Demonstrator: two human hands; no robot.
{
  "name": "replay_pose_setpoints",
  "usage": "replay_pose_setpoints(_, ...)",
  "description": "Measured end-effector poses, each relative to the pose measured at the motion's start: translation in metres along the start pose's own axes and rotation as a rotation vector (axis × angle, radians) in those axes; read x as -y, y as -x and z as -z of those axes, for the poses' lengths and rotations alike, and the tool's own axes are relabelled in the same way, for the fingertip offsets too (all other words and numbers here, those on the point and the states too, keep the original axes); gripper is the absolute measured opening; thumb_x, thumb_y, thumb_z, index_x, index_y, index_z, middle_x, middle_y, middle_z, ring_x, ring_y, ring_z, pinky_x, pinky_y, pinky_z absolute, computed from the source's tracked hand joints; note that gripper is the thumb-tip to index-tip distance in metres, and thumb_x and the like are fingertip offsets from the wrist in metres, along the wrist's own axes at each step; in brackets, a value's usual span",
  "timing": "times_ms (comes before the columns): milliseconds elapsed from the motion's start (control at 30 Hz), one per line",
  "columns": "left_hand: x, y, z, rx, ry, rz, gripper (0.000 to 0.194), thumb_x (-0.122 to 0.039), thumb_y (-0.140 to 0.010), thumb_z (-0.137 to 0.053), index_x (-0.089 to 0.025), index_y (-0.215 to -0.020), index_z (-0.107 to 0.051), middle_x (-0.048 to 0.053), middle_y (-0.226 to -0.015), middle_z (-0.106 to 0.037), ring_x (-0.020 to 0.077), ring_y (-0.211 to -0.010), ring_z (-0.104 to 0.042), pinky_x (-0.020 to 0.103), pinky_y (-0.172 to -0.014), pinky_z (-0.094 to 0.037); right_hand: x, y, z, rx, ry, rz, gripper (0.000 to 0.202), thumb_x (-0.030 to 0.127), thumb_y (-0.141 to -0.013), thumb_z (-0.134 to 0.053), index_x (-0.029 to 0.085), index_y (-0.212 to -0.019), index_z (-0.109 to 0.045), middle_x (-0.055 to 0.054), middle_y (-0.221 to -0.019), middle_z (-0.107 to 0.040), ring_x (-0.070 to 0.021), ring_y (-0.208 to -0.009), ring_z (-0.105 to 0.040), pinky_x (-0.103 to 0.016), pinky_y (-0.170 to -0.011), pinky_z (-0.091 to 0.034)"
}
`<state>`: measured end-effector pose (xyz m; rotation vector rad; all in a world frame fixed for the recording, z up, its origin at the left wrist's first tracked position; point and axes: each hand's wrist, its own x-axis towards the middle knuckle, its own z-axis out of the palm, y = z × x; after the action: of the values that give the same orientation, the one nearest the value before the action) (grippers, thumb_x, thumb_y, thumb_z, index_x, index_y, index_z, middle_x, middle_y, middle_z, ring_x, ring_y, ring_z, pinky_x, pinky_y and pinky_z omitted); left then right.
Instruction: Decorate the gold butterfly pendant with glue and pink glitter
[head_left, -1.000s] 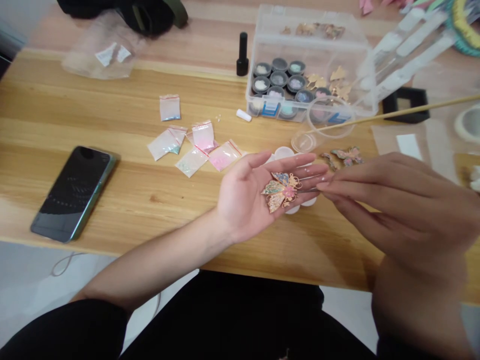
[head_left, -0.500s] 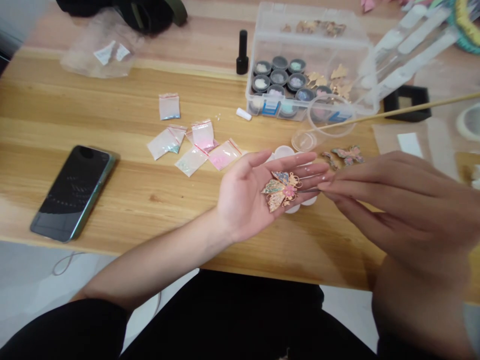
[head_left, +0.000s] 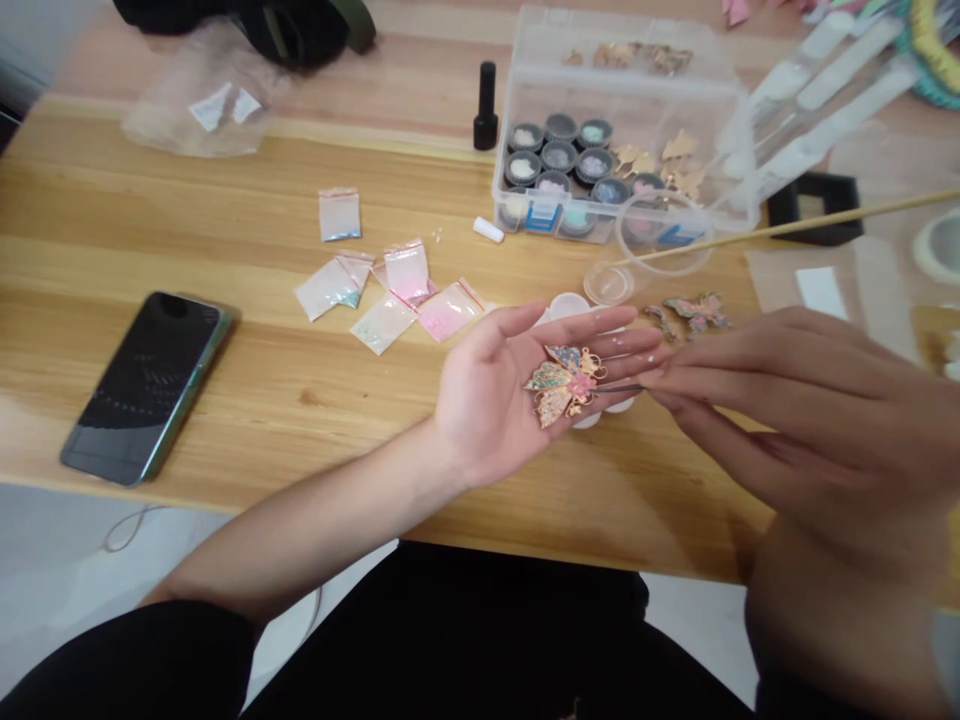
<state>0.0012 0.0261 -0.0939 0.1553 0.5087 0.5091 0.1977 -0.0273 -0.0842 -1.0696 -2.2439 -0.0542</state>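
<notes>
My left hand [head_left: 487, 400] lies open, palm up, fingers stretched out, above the table edge. A gold butterfly ornament [head_left: 555, 395] rests on its palm and fingers, with blue, green and pale glittery wings and a pink flower. In my right hand [head_left: 795, 410], closed in a pinch, is a thin dark metal tool [head_left: 621, 388]; its tip reaches the ornament beside the flower. Most of the tool is hidden by the fingers, so its kind cannot be told. Small pale specks dot the left fingers. White round cups [head_left: 570, 306] show partly behind that hand.
A clear case [head_left: 630, 110] holds small black pots and gold butterfly pieces. Nearby are a black bottle [head_left: 485, 108], a white cap [head_left: 488, 230], a clear cup [head_left: 664, 232], a wooden stick [head_left: 795, 223] and another butterfly [head_left: 697, 314]. Leftward lie small bags [head_left: 450, 310] and a phone [head_left: 146, 388].
The metal tool shows more clearly now, its tip closer to the pink flower. Both hands have barely shifted; the ornament stays on the left palm.
</notes>
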Motion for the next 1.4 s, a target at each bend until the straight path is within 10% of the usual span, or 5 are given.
replay_pose_setpoints(1400, 0.0050, 0.0011, 0.0042, 0.040, 0.005, -0.040, 0.057, -0.040, -0.090, -0.038, -0.002, -0.128, -0.061, 0.020, -0.120, -0.074, 0.0316, -0.133, -0.060, 0.039, -0.111, -0.042, 0.0041, 0.0068, -0.0022, 0.057, -0.003, -0.086, 0.020, 0.016, -0.092, -0.067, 0.031, -0.104, -0.066, 0.002, -0.096, -0.078, -0.0193, -0.080, -0.072, -0.038, -0.073, -0.057)
